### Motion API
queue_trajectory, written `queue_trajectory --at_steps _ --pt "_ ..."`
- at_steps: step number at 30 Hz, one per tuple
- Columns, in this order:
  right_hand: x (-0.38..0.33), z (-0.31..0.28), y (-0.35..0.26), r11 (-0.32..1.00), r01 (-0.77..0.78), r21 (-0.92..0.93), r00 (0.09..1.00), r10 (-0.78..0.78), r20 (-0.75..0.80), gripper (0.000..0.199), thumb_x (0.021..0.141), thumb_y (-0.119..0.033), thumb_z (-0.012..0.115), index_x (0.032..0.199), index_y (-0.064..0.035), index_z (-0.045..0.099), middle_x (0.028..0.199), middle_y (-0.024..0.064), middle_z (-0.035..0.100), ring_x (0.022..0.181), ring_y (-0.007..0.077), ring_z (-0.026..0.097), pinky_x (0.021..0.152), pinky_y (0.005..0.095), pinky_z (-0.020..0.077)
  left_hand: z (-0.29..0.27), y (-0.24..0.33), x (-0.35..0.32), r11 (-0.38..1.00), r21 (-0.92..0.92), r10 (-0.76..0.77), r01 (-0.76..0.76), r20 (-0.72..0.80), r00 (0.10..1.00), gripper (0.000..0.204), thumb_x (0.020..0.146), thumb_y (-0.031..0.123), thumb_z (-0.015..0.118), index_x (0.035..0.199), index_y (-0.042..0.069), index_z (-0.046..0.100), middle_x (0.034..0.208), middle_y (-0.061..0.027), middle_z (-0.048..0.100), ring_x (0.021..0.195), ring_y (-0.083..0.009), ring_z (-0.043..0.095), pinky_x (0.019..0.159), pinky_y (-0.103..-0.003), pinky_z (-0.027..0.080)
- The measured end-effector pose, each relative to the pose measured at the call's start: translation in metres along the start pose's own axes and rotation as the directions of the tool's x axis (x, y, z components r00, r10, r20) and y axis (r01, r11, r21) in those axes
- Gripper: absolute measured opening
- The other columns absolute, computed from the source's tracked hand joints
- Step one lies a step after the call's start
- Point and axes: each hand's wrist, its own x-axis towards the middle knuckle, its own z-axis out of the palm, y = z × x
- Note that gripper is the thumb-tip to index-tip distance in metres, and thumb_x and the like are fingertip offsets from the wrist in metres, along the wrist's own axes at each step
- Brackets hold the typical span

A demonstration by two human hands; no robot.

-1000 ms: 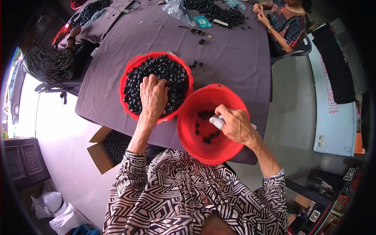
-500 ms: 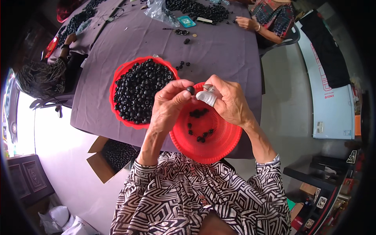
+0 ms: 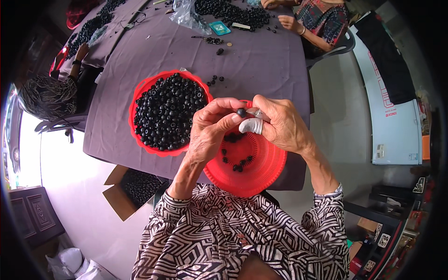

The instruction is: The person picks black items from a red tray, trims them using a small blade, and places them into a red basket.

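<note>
Bead (image 3: pixel 241 112), round and black, is pinched by the left hand (image 3: pixel 208 130), just left of a grey pointed tool (image 3: pixel 253 111) gripped by the right hand (image 3: pixel 287 123).

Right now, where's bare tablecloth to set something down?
Purple-grey cloth right of the loose beads, out to its right edge. Also left of the bead-filled red bowl, out to the left edge. Crowded: the near side, where left hand and right hand meet above the red colander; far end, with bead heap and plastic bag.
</note>
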Motion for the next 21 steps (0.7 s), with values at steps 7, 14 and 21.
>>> queue_trajectory --at_steps 7,14,21 --pt "0.0037 -0.0069 -0.0049 0.997 0.012 -0.072 0.998 -0.008 0.055 0.041 0.074 -0.029 0.072 0.073 -0.0012 0.042 0.055 0.0109 0.048 0.047 0.0273 0.047 0.045 0.0359 0.0371 -0.0012 -0.0003 -0.0002 0.993 0.115 0.005 -0.009 0.035 0.999 0.017 0.083 0.000 0.060 0.100 0.001 0.061 0.099 -0.0021 0.058 0.088 -0.0101 0.056 0.078 -0.023 0.047" --pt "0.0043 -0.0045 -0.0044 0.996 -0.004 -0.088 0.996 0.012 0.084 0.042 0.074 -0.031 0.071 0.073 -0.0007 0.042 0.056 0.0116 0.048 0.047 0.0277 0.046 0.045 0.0363 0.0363 -0.0029 0.0012 -0.0007 0.984 0.176 -0.002 -0.004 0.035 0.999 0.017 0.083 -0.001 0.059 0.099 0.001 0.061 0.094 -0.0005 0.056 0.086 -0.0094 0.055 0.078 -0.023 0.046" --pt "0.0048 -0.0038 -0.0043 0.996 -0.019 -0.093 0.993 0.029 0.112 0.041 0.075 -0.030 0.071 0.074 -0.0003 0.043 0.056 0.0122 0.048 0.048 0.0299 0.045 0.046 0.0371 0.0364 -0.0023 0.0019 0.0003 0.979 0.200 0.021 -0.030 0.050 0.999 0.016 0.082 -0.002 0.059 0.098 0.000 0.061 0.094 -0.0016 0.056 0.088 -0.0109 0.055 0.080 -0.024 0.046"
